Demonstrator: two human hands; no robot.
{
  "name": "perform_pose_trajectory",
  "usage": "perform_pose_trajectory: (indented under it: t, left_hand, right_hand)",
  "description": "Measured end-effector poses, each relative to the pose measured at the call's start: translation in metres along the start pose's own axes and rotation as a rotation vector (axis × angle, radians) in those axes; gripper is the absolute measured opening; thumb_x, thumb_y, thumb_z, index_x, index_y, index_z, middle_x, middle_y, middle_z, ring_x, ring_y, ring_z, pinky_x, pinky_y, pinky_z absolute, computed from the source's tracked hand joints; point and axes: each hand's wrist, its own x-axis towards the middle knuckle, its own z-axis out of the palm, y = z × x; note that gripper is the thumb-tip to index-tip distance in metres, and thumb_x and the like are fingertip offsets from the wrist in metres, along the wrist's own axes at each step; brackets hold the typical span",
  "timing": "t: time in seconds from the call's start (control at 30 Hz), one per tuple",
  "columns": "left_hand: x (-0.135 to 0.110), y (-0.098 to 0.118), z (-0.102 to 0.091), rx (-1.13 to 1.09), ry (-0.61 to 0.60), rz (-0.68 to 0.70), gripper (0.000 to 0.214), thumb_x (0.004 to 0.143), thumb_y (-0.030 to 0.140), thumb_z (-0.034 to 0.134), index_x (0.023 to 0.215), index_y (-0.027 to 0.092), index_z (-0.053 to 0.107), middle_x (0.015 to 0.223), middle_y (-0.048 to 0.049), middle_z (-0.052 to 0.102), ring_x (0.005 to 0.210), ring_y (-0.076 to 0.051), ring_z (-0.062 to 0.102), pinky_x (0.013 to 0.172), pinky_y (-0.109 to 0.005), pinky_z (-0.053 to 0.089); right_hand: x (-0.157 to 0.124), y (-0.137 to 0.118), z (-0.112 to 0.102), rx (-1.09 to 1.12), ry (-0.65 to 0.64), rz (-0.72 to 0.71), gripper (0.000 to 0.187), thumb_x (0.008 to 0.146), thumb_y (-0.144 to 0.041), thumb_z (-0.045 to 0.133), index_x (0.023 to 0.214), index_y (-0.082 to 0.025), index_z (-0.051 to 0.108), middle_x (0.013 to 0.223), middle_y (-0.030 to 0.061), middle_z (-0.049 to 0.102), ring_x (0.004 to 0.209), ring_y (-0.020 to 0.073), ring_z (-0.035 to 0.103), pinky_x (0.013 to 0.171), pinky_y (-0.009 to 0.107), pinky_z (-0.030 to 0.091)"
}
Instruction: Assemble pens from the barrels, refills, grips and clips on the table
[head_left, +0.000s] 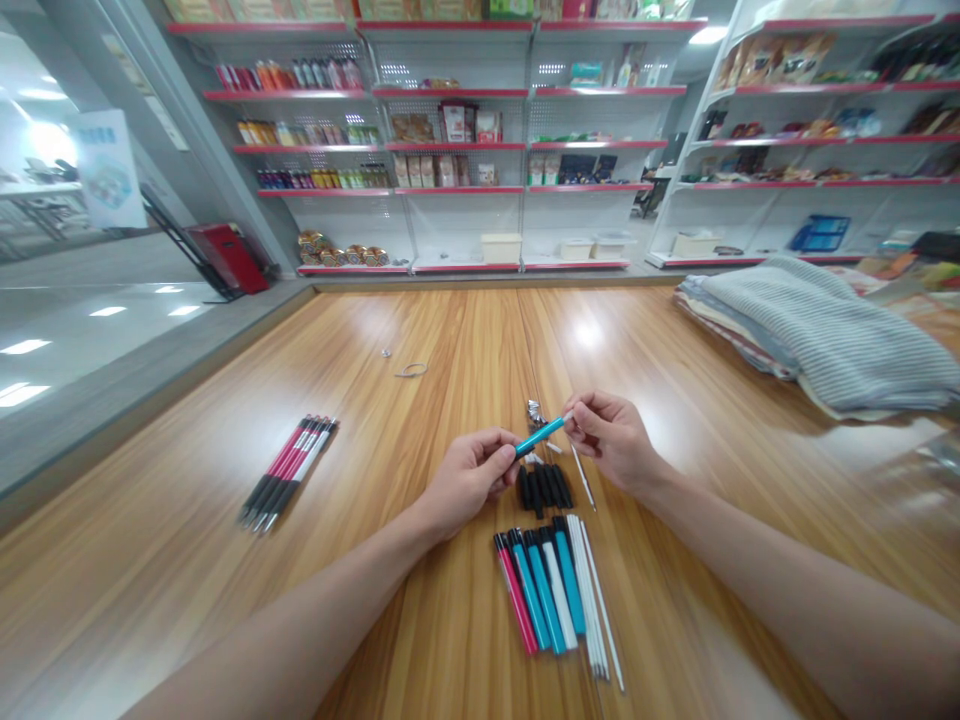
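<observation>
Near the black grips [545, 490], the left hand [469, 470] pinches a blue barrel [540, 437], the right hand [611, 435] its whitish end piece [568, 416]. Keeping these 2 in line likely helps.

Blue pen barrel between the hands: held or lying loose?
Held. The left hand grips one end of the blue pen barrel; the right hand pinches a small pale piece at the other.
</observation>
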Motion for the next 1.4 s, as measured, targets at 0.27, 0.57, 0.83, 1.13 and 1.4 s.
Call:
perform_pose_trajectory:
  t: [0.27, 0.57, 0.83, 1.13, 1.4]
  left_hand:
    - [0.000, 0.000, -0.001, -0.003, -0.021, 0.001, 0.025, 0.091, 0.037, 0.055, 0.095, 0.012, 0.058, 0.065, 0.0013, 0.049, 0.048, -0.003, 0.032, 0.046, -0.019, 0.021]
    - [0.002, 0.003, -0.002, -0.206, -0.059, 0.072, 0.019, 0.091, 0.033, 0.055, 0.090, 0.014, 0.052, 0.071, -0.0009, 0.051, 0.056, -0.008, 0.043, 0.050, -0.021, 0.028]
    - [0.000, -0.001, -0.007, -0.086, 0.070, 0.259, 0.015, 0.090, 0.029, 0.057, 0.088, 0.015, 0.056, 0.073, -0.0011, 0.051, 0.061, -0.009, 0.044, 0.057, -0.023, 0.032]
    - [-0.001, -0.001, -0.006, -0.065, 0.108, 0.271, 0.015, 0.090, 0.029, 0.057, 0.088, 0.015, 0.058, 0.072, -0.0004, 0.049, 0.060, -0.009, 0.042, 0.057, -0.024, 0.030]
    - [-0.003, 0.001, -0.005, -0.015, 0.108, 0.170, 0.022, 0.089, 0.037, 0.057, 0.088, 0.015, 0.057, 0.066, 0.0015, 0.045, 0.055, -0.007, 0.036, 0.050, -0.022, 0.023]
  right_hand:
    - [0.001, -0.002, -0.003, -0.167, -0.060, -0.016, 0.022, 0.082, -0.038, 0.066, 0.088, -0.018, 0.059, 0.066, -0.0027, 0.053, 0.046, 0.0058, 0.033, 0.041, 0.020, 0.019]
    - [0.011, -0.025, -0.027, -1.504, -0.129, 0.172, 0.017, 0.072, -0.034, 0.067, 0.066, -0.019, 0.064, 0.057, 0.0009, 0.059, 0.054, 0.0134, 0.051, 0.051, 0.026, 0.028]
    - [0.003, -0.030, -0.012, -1.798, -0.124, 0.083, 0.011, 0.075, -0.010, 0.055, 0.067, -0.016, 0.058, 0.073, 0.0101, 0.064, 0.068, 0.0197, 0.058, 0.054, 0.028, 0.029]
    - [-0.019, -0.081, 0.047, -1.317, -0.176, -0.794, 0.007, 0.091, -0.012, 0.049, 0.091, -0.017, 0.053, 0.080, 0.0031, 0.060, 0.074, 0.0141, 0.055, 0.069, 0.026, 0.040]
    - [-0.017, -0.083, 0.045, -1.562, -0.275, -0.812, 0.011, 0.092, -0.013, 0.048, 0.085, -0.016, 0.057, 0.073, 0.0025, 0.057, 0.072, 0.0156, 0.048, 0.074, 0.032, 0.033]
